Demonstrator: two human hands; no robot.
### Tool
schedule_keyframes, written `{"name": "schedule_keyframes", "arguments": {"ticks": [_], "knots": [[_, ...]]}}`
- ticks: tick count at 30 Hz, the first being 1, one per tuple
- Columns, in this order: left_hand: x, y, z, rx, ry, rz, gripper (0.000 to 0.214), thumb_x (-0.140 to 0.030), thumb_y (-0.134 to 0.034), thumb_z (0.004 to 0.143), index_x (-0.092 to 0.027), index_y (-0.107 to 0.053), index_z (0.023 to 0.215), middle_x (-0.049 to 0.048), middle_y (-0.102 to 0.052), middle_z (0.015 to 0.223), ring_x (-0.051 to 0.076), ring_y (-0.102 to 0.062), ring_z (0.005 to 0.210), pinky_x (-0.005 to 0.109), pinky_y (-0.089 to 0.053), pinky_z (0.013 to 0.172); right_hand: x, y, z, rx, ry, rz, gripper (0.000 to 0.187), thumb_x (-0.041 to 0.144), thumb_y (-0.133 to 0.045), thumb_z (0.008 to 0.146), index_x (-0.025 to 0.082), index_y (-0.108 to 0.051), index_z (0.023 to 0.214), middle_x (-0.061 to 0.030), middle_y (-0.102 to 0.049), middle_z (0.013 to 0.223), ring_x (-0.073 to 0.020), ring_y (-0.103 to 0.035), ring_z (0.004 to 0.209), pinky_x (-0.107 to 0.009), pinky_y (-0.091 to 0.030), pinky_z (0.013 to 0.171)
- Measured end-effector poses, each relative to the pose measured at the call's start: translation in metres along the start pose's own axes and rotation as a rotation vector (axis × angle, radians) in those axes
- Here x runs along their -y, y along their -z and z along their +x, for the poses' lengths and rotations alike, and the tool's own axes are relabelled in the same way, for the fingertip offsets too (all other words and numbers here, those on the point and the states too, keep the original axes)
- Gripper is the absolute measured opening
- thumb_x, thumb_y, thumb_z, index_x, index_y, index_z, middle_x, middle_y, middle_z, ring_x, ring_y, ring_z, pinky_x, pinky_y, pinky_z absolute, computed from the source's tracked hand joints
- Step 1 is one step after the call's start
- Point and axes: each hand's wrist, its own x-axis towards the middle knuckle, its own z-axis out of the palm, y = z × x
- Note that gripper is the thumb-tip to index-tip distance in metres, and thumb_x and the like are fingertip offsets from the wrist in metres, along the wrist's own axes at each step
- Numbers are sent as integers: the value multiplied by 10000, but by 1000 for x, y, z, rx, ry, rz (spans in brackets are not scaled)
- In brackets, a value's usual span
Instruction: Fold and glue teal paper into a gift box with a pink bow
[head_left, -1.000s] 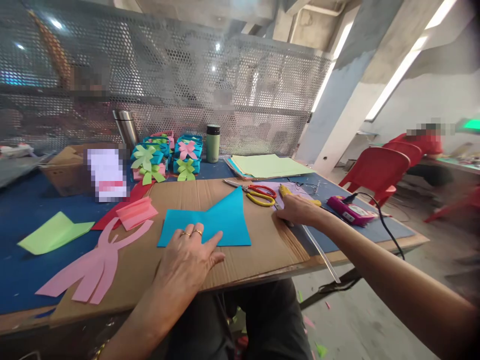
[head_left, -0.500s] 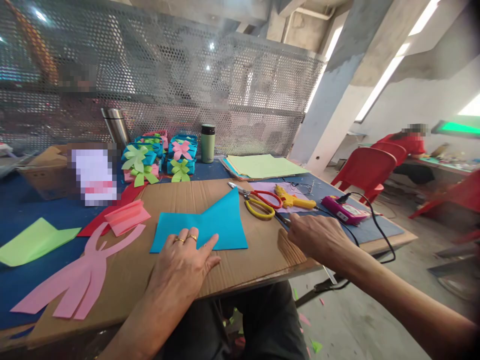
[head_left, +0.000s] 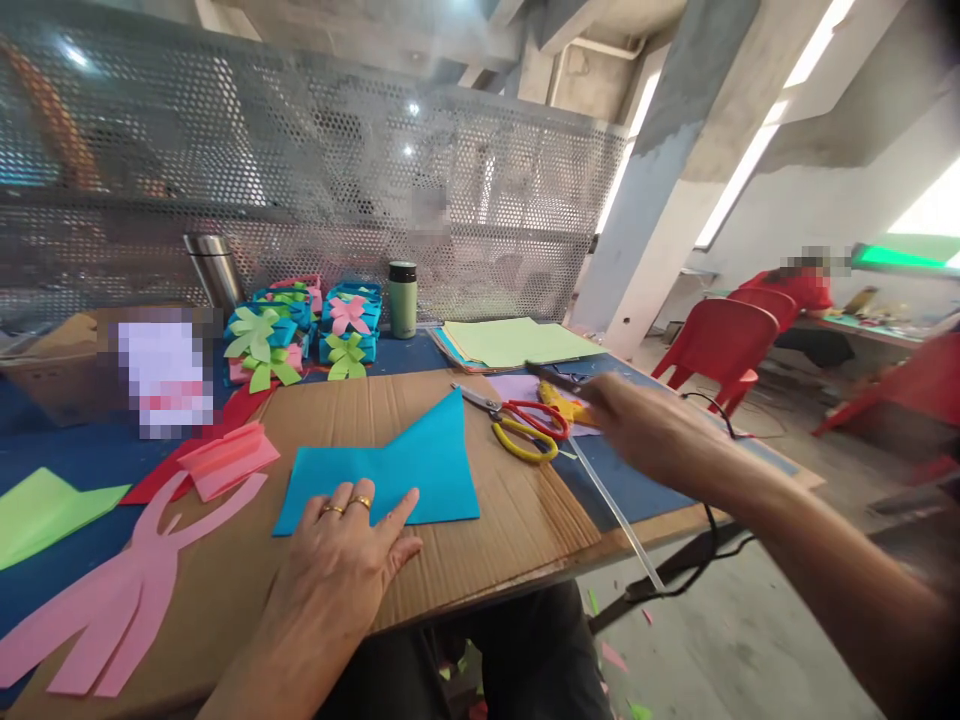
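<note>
My left hand (head_left: pixel 349 545) lies with fingers spread on a folded sheet of blue felt or paper (head_left: pixel 427 470), pressing it to the cardboard (head_left: pixel 517 530). My right hand (head_left: pixel 637 415) is closed around a dark, narrow tool (head_left: pixel 559 378) whose exact kind I cannot make out; it is raised above the table and points left. Beneath it, the yellow glue gun (head_left: pixel 559 405) is partly hidden, with a clear glue stick (head_left: pixel 619 515) reaching past the table edge. Scissors (head_left: pixel 517 425) with red and yellow handles lie between my hands.
Pink cut-outs (head_left: pixel 142 590), a folded pink piece (head_left: pixel 229 460) and a green sheet (head_left: pixel 56 510) lie left. Behind stand small flower-trimmed baskets (head_left: pixel 349 330), a green flask (head_left: pixel 403 300), a steel flask (head_left: pixel 214 270) and stacked sheets (head_left: pixel 517 342). A black cable (head_left: pixel 712 550) hangs right.
My right hand has lifted the dark tool from beside the scissors, moving up and away from me. My left hand stays on the blue sheet. The view has shifted slightly.
</note>
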Motion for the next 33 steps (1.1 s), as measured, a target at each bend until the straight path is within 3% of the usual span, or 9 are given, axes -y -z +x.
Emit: {"name": "schedule_keyframes", "arguments": {"ticks": [2,7,9,13,20,23,27,30,33], "knots": [[0,0,0,-7,-3,-8,357,-436,-583,953,-350,-678,1287,137,-636,935,274,-551,836,356,-390,693,17,-22,20,81,141,72,333,455,-527,931,210,-614,1139,-91,-716,958,-218,-659,834,-284,-371,615],[-4,1,2,1,75,-76,332,-419,-601,947,-359,-693,1260,133,-645,983,276,-567,876,364,-411,724,40,-59,57,182,172,83,356,468,-603,869,130,-714,858,-132,-704,812,-220,-659,720,-287,-387,564],[-5,1,2,-3,89,-100,330,-421,-603,946,-355,-697,1256,133,-652,1008,273,-572,885,366,-416,735,40,-62,66,208,157,76,319,416,-647,864,103,-712,871,-132,-698,826,-211,-655,724,-290,-432,577],[-7,-3,1,-26,119,-135,314,-418,-616,941,-348,-712,1231,139,-662,1051,283,-579,929,376,-420,758,51,-63,89,279,144,85,301,397,-623,947,150,-649,1116,-66,-674,1065,-182,-660,887,-357,-560,765],[-12,-12,2,-27,161,-136,384,-480,-705,861,-340,-717,1219,146,-674,1045,297,-590,917,391,-421,741,103,-59,142,274,220,156,330,386,-596,969,185,-612,1230,-85,-622,1247,-221,-638,1038,-420,-556,876],[-13,-14,2,-33,166,-132,392,-497,-708,852,-330,-725,1206,158,-671,1066,318,-591,941,409,-430,751,99,-48,141,238,298,171,325,392,-609,959,176,-622,1202,-81,-645,1185,-210,-647,997,-411,-554,853],[-13,-11,3,-14,152,-125,377,-485,-668,886,-324,-717,1223,164,-666,1067,323,-589,938,413,-430,744,62,-34,117,124,367,217,231,366,-643,900,197,-707,1043,-75,-709,919,-220,-647,859,-329,-481,749],[-10,-8,3,-1,135,-113,388,-484,-669,885,-329,-708,1239,162,-662,1052,311,-588,907,400,-425,726,42,-34,93,63,405,311,356,418,-437,990,190,-707,1025,-83,-705,872,-195,-626,779,-296,-437,690],[-4,-4,4,24,87,-99,388,-493,-644,902,-340,-697,1254,158,-654,1027,304,-588,881,381,-420,696,42,-44,71,41,466,424,414,417,-351,1009,194,-696,1060,-71,-697,918,-177,-615,805,-272,-440,708]]}}
